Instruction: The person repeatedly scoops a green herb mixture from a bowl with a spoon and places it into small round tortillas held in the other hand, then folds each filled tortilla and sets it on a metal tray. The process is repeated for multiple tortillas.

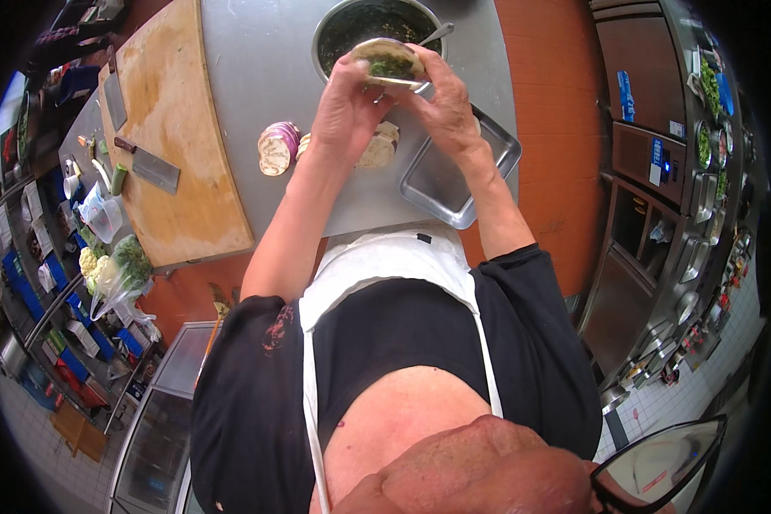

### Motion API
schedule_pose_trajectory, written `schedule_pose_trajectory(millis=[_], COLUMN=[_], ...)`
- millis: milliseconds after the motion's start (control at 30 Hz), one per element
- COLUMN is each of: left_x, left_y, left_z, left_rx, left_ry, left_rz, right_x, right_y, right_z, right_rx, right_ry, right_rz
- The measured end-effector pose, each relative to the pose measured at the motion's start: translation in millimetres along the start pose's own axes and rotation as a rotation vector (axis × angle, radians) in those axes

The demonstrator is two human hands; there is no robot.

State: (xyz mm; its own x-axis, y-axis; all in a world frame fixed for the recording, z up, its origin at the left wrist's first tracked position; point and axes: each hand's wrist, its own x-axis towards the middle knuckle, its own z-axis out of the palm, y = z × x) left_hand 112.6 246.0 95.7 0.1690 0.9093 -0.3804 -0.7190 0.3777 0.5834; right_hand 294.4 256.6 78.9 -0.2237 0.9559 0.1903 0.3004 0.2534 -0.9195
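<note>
Both my hands are raised at the near rim of a steel mixing bowl (319, 53) with dark green chopped mixture in it. Between them they hold a stuffed eggplant slice (389, 48), pale with a purple skin edge, parted to show green filling. My left hand (344, 107) grips its left side. My right hand (447, 104) has its fingers round the right side. A spoon (438, 33) leans on the bowl's right rim. Stacked eggplant slices (275, 151) lie left of my left forearm, and more pale slices (379, 149) sit between my arms, partly hidden.
A shallow steel tray (441, 184) rests under my right forearm, near the table's right edge. On the left, a wooden cutting board (176, 94) bears a cleaver (155, 169) and another knife (115, 100). Bagged vegetables (128, 265) stand beyond it; steel refrigerated cabinets (647, 154) are far right.
</note>
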Motion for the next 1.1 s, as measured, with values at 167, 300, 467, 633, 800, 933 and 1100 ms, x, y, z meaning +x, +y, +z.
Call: schedule_pose_trajectory(millis=[167,300,467,633,800,933,1100], left_x=[-9.8,-15.8,-36.2,-42.6,-60.9,-68.5,-70.0], left_y=[1.3,8.7,31.8,35.9,33.5,32.2,29.4], left_z=[2.0,7.8,-5.8,-15.4,-9.8,-6.7,-0.4], left_rx=[0.167,0.192,0.539,0.534,0.628,0.619,0.647], left_ry=[0.006,-0.001,-0.326,-0.363,-0.330,-0.292,-0.267], left_rz=[-0.007,-0.087,0.096,0.218,0.347,0.413,0.442], right_x=[-6.2,-9.5,-15.2,-15.3,-13.2,-17.3,-15.8], right_y=[-8.1,-16.2,-32.3,-54.0,-62.4,-62.8,-60.5], right_z=[-0.8,-3.0,-32.7,-48.6,-48.8,-43.3,-42.7], right_rx=[-0.009,0.149,0.283,0.191,0.196,0.239,0.241], right_ry=[-0.050,-0.055,-0.137,-0.191,-0.221,-0.187,-0.193], right_rz=[-0.103,0.085,0.144,0.002,-0.118,-0.072,-0.163])
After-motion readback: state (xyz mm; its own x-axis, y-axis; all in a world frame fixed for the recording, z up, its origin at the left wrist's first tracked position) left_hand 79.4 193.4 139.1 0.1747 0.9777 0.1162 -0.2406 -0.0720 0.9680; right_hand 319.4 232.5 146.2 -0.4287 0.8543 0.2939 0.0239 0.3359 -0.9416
